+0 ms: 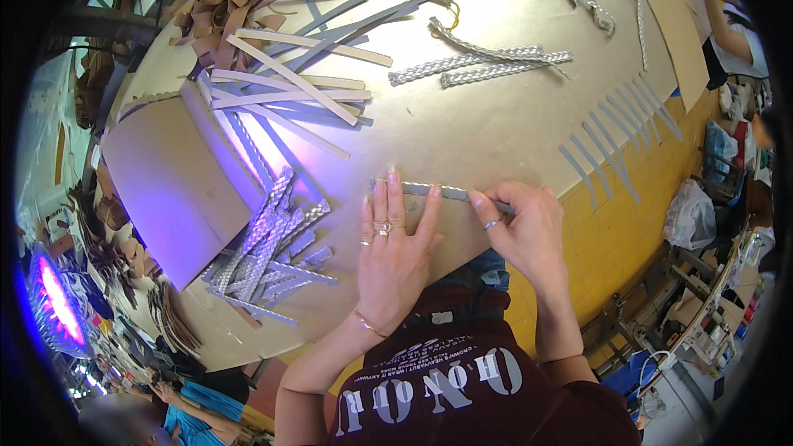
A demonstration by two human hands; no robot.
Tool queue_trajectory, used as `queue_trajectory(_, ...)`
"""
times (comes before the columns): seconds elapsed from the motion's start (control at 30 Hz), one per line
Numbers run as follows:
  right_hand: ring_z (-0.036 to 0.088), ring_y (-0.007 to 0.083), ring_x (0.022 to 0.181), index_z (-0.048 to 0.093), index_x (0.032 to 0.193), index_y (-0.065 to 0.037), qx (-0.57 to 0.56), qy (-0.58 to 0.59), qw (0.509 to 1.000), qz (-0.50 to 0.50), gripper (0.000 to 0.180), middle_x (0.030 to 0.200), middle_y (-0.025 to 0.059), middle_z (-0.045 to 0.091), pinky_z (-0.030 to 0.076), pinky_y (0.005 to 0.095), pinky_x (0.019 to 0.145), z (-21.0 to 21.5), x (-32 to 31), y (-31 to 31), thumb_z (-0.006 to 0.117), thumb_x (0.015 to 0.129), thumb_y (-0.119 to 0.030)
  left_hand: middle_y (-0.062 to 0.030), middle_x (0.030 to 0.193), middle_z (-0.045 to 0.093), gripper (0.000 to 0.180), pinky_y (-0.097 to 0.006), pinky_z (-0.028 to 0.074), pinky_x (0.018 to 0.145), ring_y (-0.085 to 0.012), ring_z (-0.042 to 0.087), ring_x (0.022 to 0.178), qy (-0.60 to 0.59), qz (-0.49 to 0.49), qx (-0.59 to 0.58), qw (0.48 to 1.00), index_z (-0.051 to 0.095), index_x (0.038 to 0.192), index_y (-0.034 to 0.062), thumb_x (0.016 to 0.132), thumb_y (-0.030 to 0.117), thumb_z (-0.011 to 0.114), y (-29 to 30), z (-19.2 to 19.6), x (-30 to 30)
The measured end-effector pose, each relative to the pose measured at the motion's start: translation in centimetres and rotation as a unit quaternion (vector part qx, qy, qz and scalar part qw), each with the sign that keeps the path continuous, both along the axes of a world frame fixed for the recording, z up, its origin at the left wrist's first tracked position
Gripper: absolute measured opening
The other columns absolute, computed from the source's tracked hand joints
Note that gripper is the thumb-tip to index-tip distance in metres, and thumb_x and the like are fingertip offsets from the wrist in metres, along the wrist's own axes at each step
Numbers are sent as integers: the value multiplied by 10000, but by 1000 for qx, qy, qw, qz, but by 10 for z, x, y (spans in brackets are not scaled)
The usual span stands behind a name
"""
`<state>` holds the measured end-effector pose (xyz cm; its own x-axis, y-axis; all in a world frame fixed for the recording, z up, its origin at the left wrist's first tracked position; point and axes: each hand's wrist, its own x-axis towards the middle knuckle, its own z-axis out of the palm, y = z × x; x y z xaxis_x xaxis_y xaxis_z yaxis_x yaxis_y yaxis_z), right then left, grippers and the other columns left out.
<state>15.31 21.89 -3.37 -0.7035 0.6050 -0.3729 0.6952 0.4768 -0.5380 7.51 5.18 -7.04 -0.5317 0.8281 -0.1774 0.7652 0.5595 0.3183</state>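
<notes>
Braided silver strip (438, 191) lies on the bench (462, 132), pinned under the flat, released left hand (395, 235); right hand (520, 223) pinches its end.

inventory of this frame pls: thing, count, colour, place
braided strip: one, silver-grey, flat on the table under both hands
braided strip pile: many, silver, left of the left hand
cardboard sheet: one, tan, far left
flat strips: many, grey and beige, upper left
braided lengths: several, silver, top centre
cut strips: a row, grey, right side
table: one, tan
left hand: fingers pressing the strip
right hand: pinching the strip's right part
</notes>
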Motion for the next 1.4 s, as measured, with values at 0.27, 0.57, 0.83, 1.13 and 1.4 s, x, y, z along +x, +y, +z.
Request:
queue_trajectory(0.27,580,248,575,671,754,-88,85,44,995,33,229,643,42,623,376,380,668,-10,6,-7,701,892,-269,-351,1541,261,689,-574,228,1173,-490,282,1435,33,1,-1,999,413,1510,308,881,434,667,11,1,8)
queue_trajectory(0.57,539,221,608,621,726,-102,149,180,970,70,211,643,26,570,355,362,729,-23,6,-9,718,869,-223,-277,1571,276,719,-569,212,1175,-458,284,1444,27,39,-9,999,406,1517,300,868,456,676,6,10,15)
queue_trajectory(0.83,583,245,732,665,797,-82,110,136,965,195,181,727,47,605,376,414,871,-14,-5,3,689,893,-233,-230,1596,262,811,-528,222,1184,-399,247,1479,-94,48,31,994,325,1505,-43,894,362,672,-1,1,25)
queue_trajectory(1.13,551,242,689,681,811,-46,26,104,989,102,148,706,63,608,350,364,800,-3,6,17,727,865,-175,-211,1583,296,756,-509,279,1176,-394,304,1452,-12,18,8,1000,369,1488,-16,931,439,601,1,-1,27)
queue_trajectory(1.4,517,229,643,667,784,-57,26,128,987,94,139,667,49,563,324,373,780,-10,7,15,695,873,-161,-222,1579,293,742,-527,277,1172,-415,305,1444,-29,17,1,999,385,1488,6,920,423,617,2,3,25)
